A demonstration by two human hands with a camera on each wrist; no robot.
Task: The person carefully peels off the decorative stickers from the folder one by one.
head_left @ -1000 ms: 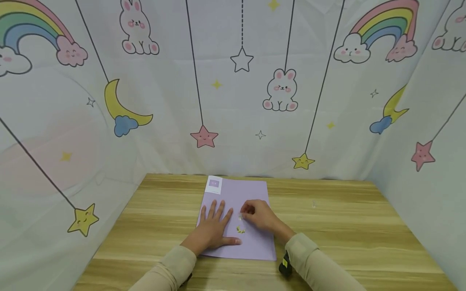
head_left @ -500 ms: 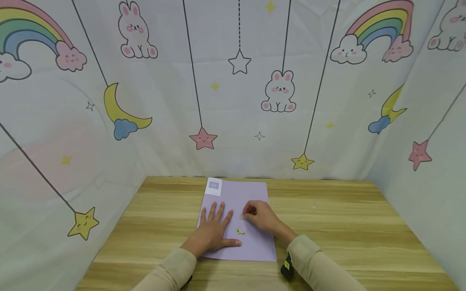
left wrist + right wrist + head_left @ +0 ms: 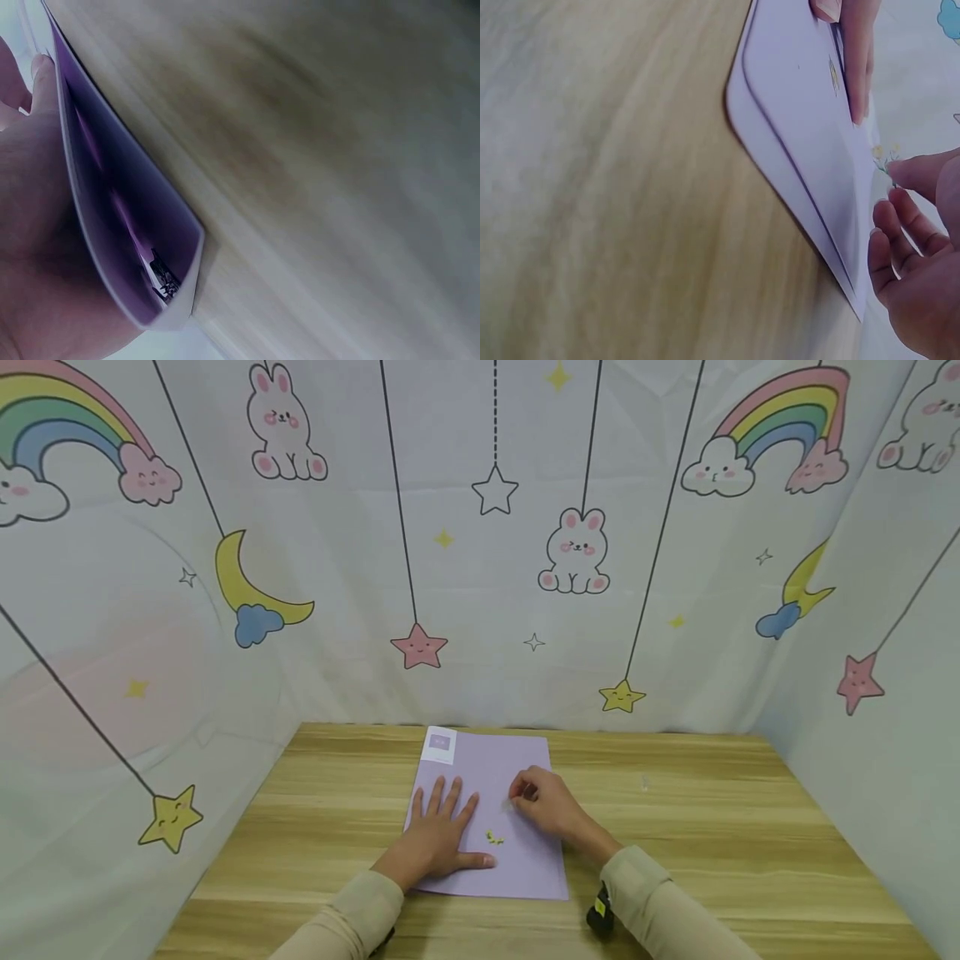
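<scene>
A pale purple folder lies flat on the wooden table. My left hand rests on its left half, fingers spread and straight. Between thumb and fingertips, my right hand pinches a small see-through sticker printed with yellow flowers and green stems, held over the folder's right half. A small yellow decoration is on the cover between the two hands. In the left wrist view the folder's edge gapes, and a dark metal clip shows inside.
A white label is at the folder's upper left corner. To its right, a small clear scrap lies on the wooden table. A printed white cloth hangs behind the table and at both sides.
My right hand has shifted slightly to the right with the sticker, away from the left hand. The left hand stays in place on the folder.
</scene>
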